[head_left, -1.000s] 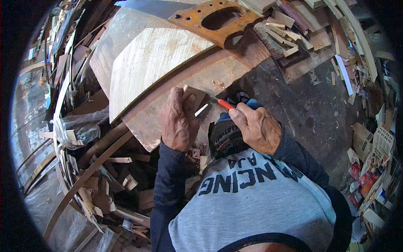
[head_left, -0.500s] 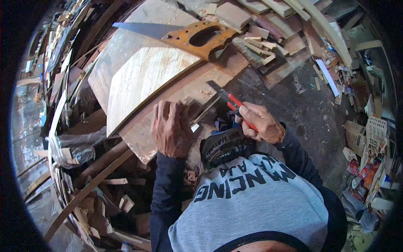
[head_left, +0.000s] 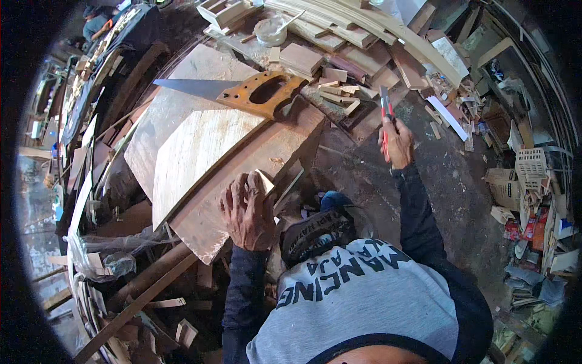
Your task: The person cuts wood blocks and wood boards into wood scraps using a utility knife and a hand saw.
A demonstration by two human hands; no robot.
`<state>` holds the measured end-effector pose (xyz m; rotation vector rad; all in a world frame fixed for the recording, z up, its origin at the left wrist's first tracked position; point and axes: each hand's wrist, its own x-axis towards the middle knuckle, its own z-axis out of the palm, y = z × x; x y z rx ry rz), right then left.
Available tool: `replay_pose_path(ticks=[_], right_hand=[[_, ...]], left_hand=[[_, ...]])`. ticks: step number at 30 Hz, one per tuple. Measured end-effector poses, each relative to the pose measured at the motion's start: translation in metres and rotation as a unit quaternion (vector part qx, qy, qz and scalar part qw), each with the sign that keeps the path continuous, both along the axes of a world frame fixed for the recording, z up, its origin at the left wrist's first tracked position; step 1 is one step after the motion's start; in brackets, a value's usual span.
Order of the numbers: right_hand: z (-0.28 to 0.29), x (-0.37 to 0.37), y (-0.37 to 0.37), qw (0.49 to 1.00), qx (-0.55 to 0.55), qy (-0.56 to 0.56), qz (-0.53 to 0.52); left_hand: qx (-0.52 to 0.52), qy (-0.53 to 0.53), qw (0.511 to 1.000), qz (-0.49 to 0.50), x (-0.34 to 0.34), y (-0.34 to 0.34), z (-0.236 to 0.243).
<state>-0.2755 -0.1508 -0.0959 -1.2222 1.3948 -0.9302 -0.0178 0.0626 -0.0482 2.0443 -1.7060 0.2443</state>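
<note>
My right hand is closed round a red-handled utility knife, its flat grey blade directed away from me, out to the right over the floor. My left hand rests at the near edge of a brown wooden work board. Its fingers are curled against a small pale wood piece; the thumb is hidden. Beyond that hand lies a pale curved-edged panel on the board. Across the panel's far side lies a handsaw with an orange-brown wooden handle, its blade aimed left.
Small wood offcuts sit right of the saw, with long planks behind. A white tub stands at the back. Scraps and a cream plastic crate lie far right. Another person is at the far upper left.
My right hand has carried the knife away from the board, outward to the right. My left hand stays at the board, and the pale wood piece now shows beside its fingers. The view has shifted.
</note>
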Motion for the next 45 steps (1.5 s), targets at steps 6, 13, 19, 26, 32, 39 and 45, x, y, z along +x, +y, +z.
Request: replay_pose_path(ticks=[6,13,19,26,32,39,45], right_hand=[[-0.027,-0.015,-0.064,0.992,-0.102,0.059,-0.041],[-0.05,-0.02,-0.146,0.95,-0.26,0.165,-0.056],[-0.068,0.003,-0.188,0.914,-0.322,0.233,-0.083],[-0.092,0.005,-0.24,0.907,-0.327,0.265,-0.028],[-0.053,0.018,-0.202,0.857,-0.32,0.4,0.051],[-0.011,0.025,-0.143,0.799,-0.384,0.461,-0.033],[0.06,0.069,-0.043,0.892,-0.393,0.211,0.076]], left_hand=[[-0.02,0.002,1.0,0.002,-0.001,-0.002,0.0],[-0.013,0.031,0.999,0.034,0.001,-0.01,-0.001],[-0.135,0.137,0.977,0.092,-0.008,-0.007,0.019],[-0.241,0.482,0.837,0.099,-0.007,-0.019,0.026],[-0.252,0.54,0.79,0.144,-0.007,-0.022,0.026],[-0.285,0.591,0.736,0.166,0.001,-0.026,0.022],[-0.282,0.654,0.683,0.163,0.006,-0.025,0.03]])
